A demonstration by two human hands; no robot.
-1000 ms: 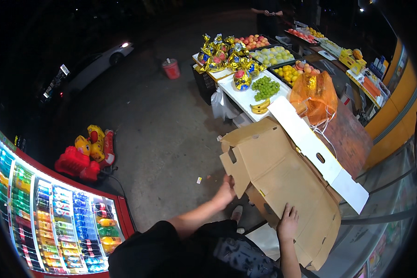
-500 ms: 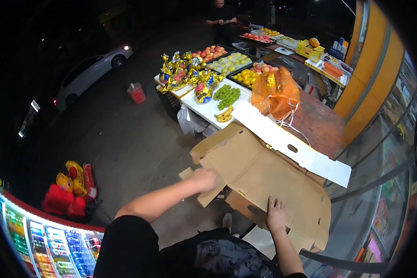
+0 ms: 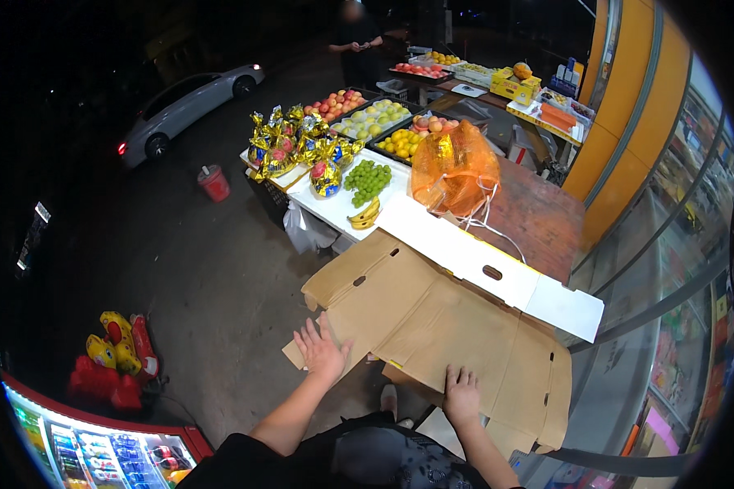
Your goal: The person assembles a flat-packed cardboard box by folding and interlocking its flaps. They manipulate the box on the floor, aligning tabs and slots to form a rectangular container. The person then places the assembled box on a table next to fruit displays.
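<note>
Hands (image 3: pixel 323 359) (image 3: pixel 463 399) flat, seemingly on cardboard (image 3: pixel 457 330).

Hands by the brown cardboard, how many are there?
2: the left hand at the left end of the cardboard, the right hand on its near side.

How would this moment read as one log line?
left hand: spread, at left end of cardboard; right hand: open, on cardboard's near side; beyond: grapes, bananas, orange bag

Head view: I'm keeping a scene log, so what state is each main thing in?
Cardboard, opened out, creased
Left hand, open, fingers spread
Right hand, open, resting on cardboard
Orange mesh bag, bulging
Drinks fridge, lit
Car, lights on
Red bucket, upright
</note>
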